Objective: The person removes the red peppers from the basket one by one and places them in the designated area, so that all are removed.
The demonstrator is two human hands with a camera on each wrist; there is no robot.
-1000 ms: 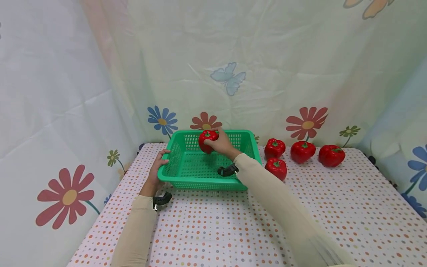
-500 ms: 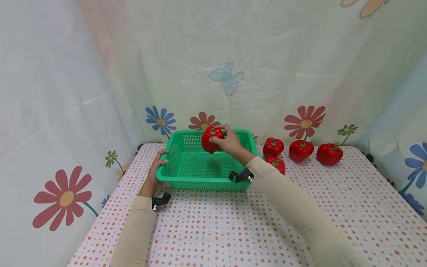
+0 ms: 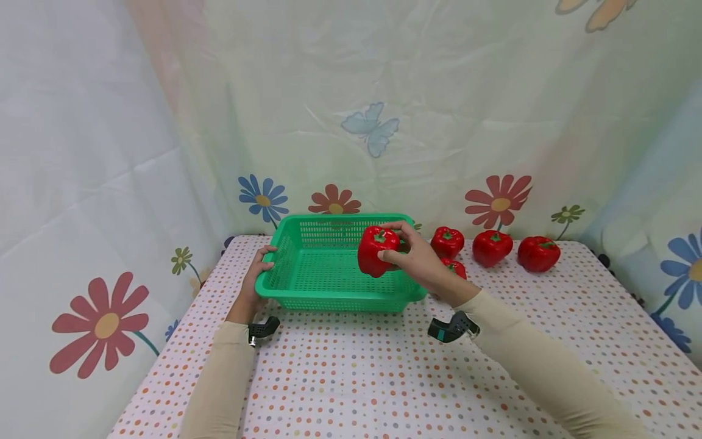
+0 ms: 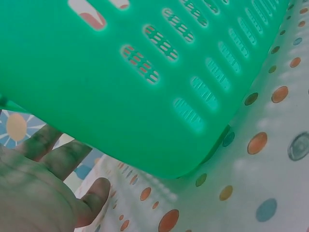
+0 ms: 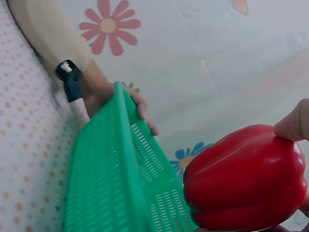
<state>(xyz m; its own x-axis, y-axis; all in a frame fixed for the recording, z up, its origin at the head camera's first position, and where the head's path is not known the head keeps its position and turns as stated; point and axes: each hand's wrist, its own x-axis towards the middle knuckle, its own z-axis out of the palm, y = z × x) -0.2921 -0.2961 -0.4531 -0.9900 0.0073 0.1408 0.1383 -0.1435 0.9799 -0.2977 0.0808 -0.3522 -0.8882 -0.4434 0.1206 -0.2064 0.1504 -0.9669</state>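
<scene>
In the head view, my right hand pinches a red bell pepper between thumb and fingers, over the right part of a green plastic basket. The pepper's green stem points up there. Close up in the right wrist view, the bell pepper has my thumb pressed on its side; the fingers beneath are mostly hidden. My left hand grips the basket's left rim, fingers hooked over it. From the left wrist, the left hand's thumb shows apart from the basket's outer wall.
Right of the basket, several more red bell peppers lie on the dotted tablecloth; the nearest pepper is partly behind my right hand. A curtain printed with flowers and butterflies hangs behind the table.
My right hand has brought the bell pepper from inside the basket's back part up, rightward and closer to me. My left hand stays on the rim.
</scene>
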